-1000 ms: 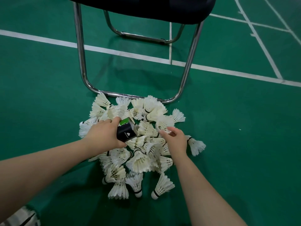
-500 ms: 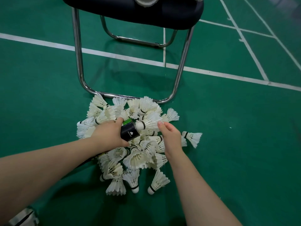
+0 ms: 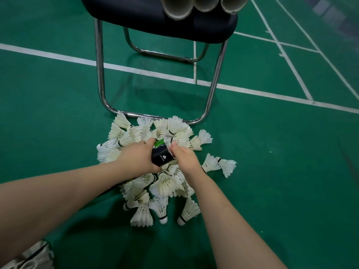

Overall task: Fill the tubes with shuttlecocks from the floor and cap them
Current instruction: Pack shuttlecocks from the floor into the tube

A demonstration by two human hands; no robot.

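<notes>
Tube (image 3: 162, 155) between both hands, above the shuttlecocks (image 3: 165, 183) heaped on the floor (image 3: 272, 171).
Left hand (image 3: 139, 156) grips its side; right hand (image 3: 185, 158) curls against its other side, grip unclear.

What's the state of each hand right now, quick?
Left hand: closed, gripping the black tube.
Right hand: beside the tube's green-banded end; fingers hidden, so whether it holds anything cannot be told.
</notes>
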